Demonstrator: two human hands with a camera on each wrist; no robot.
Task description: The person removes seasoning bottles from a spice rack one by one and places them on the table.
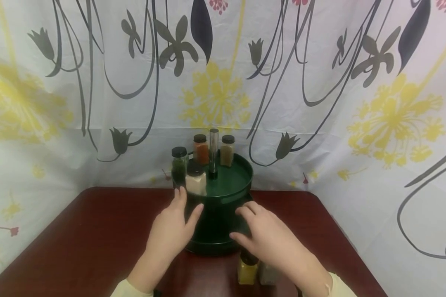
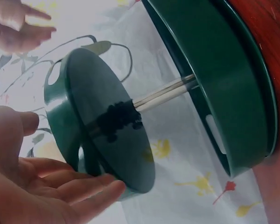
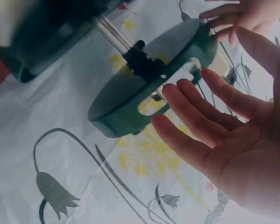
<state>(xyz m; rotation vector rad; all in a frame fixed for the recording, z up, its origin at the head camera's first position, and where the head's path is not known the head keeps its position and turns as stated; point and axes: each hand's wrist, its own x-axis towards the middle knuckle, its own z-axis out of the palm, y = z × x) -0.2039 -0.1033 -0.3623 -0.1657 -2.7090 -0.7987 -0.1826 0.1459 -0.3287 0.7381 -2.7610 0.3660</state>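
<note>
A two-tier green turntable rack (image 1: 228,187) stands on the table, with a clear post (image 1: 213,150) rising from its upper tray. On that tray sit a jar of green herbs (image 1: 179,167), a jar of white powder (image 1: 196,182), an orange jar (image 1: 200,150) and a tan jar (image 1: 227,152). My left hand (image 1: 171,227) lies along the rack's left front, extended fingers at the upper tray's rim (image 2: 60,100) in the left wrist view. At the right side, my right hand (image 1: 269,237) hovers with loosely bent fingers; whether they touch the rim (image 3: 119,123) is unclear.
On the table in front of the rack, a yellow spice jar (image 1: 247,272) and a greyish jar (image 1: 268,275) stand below my right forearm, which partly covers them. The dark red table (image 1: 96,239) is enclosed by a flower-printed cloth (image 1: 134,111) behind and at both sides.
</note>
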